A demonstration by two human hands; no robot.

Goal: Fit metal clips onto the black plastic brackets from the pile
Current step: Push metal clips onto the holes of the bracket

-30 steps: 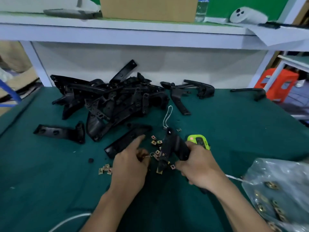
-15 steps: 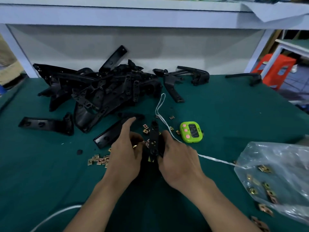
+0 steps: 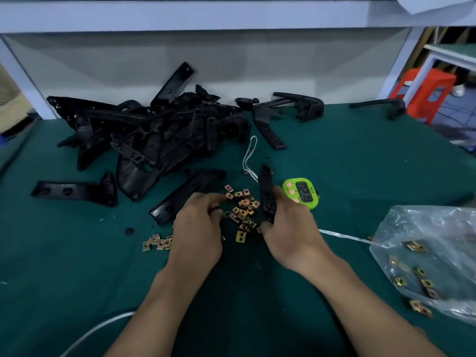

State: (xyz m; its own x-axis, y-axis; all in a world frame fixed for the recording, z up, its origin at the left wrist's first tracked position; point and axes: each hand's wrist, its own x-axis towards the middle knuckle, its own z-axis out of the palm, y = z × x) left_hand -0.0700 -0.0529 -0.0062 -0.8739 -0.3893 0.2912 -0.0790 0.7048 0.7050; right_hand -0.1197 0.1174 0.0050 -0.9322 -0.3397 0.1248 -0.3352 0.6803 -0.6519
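Green-covered bench (image 3: 360, 155), w/ black bracket pile (image 3: 159, 135), loose metal clips (image 3: 243, 210), green timer (image 3: 301, 193), clear bag (image 3: 435, 251)

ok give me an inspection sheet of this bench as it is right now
surface: green cloth over the table
job's things: bracket pile at back left; loose clips between the hands; more clips in a bag at right
clutter: green timer; small black cap
hands: right hand grips one bracket; left hand is at the clips, cannot tell if it pinches one
cables: white cord runs past the right hand to the bag; white cable at near left
surroundings: white shelf above; red stool at right
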